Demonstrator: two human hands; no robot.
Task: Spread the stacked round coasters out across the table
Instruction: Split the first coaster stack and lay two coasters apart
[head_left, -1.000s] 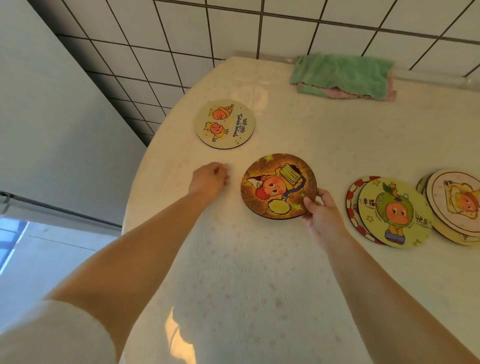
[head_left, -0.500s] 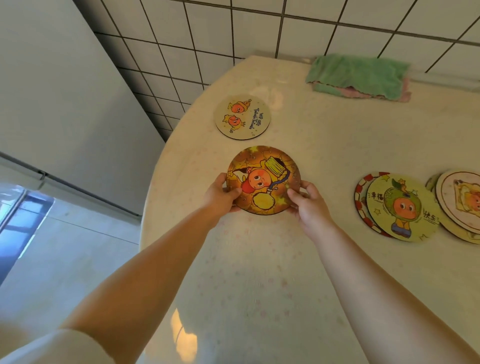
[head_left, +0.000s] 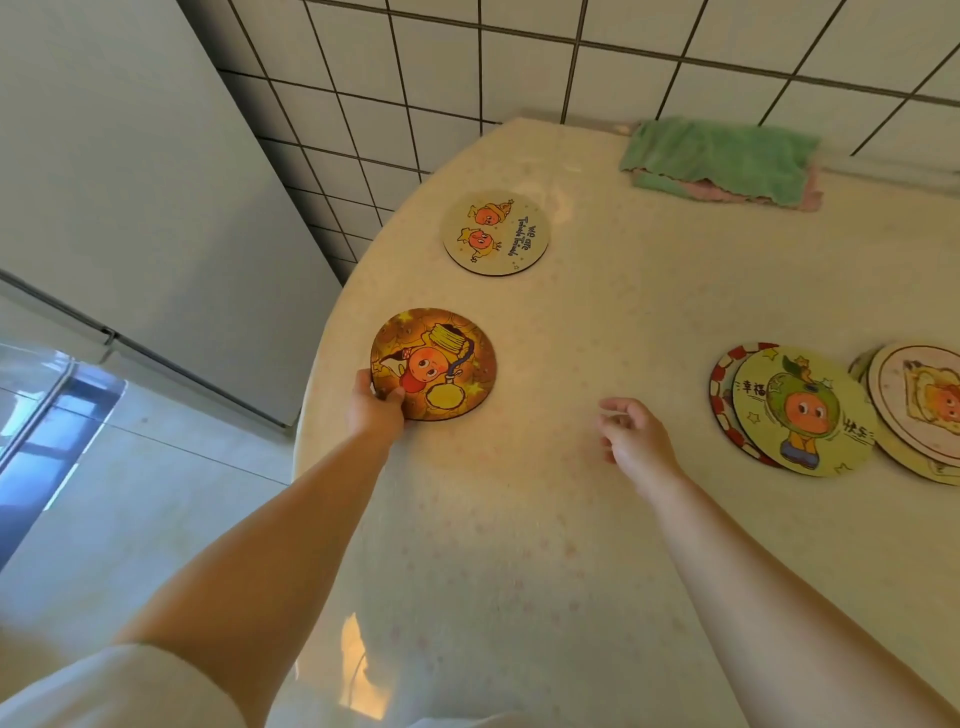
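Observation:
My left hand (head_left: 375, 410) grips the near-left rim of a dark orange round coaster (head_left: 434, 364), which lies close to the table's left edge. A pale yellow coaster (head_left: 496, 232) lies alone farther back. At the right, a yellow-green coaster (head_left: 802, 410) overlaps a red-rimmed one (head_left: 723, 384), and a cream coaster (head_left: 917, 395) tops another overlapping pile at the frame's edge. My right hand (head_left: 632, 431) hovers over bare table between the orange coaster and the right piles, its fingers loosely curled and holding nothing.
The cream table (head_left: 545, 519) curves away along its left edge, with floor beyond. A folded green and pink cloth (head_left: 722, 161) lies at the back by the tiled wall (head_left: 519, 67). A grey cabinet (head_left: 130, 182) stands left of the table.
My right hand has let go of the orange coaster and drawn back to the right. My left hand has carried the coaster leftward toward the table's edge.

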